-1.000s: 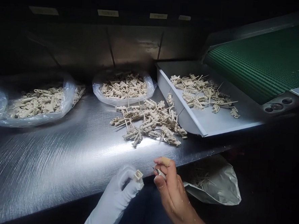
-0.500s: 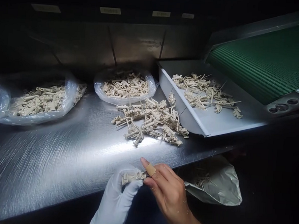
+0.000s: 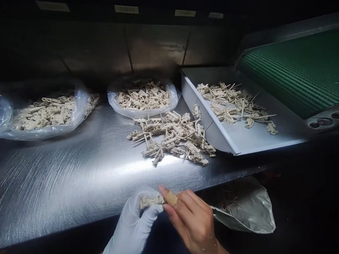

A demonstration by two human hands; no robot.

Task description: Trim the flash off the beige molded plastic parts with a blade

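My left hand (image 3: pixel 136 220), in a white glove, is closed around a small beige moulded plastic part (image 3: pixel 151 201) with a round opening at its right end. My bare right hand (image 3: pixel 196 220) has a tan bandage (image 3: pixel 171 198) round its index finger. Its thumb and index finger close in at the part's right end, the other fingers curled behind. Whatever lies between those fingertips is hidden. Beyond both hands, a loose pile of beige plastic parts (image 3: pixel 174 137), some with thin sprues, lies on the metal table (image 3: pixel 77 182).
Two clear plastic bags of similar parts, a left bag (image 3: pixel 42 134) and a middle bag (image 3: pixel 124 112), stand at the back. A light grey tray (image 3: pixel 260 142) with more parts sits below a green conveyor belt (image 3: pixel 302 70). Under the table edge hangs a bag of thin scraps (image 3: pixel 256 216).
My right index finger has come down towards the end of the plastic part. The left hand keeps its hold. The whole view has shifted very slightly.
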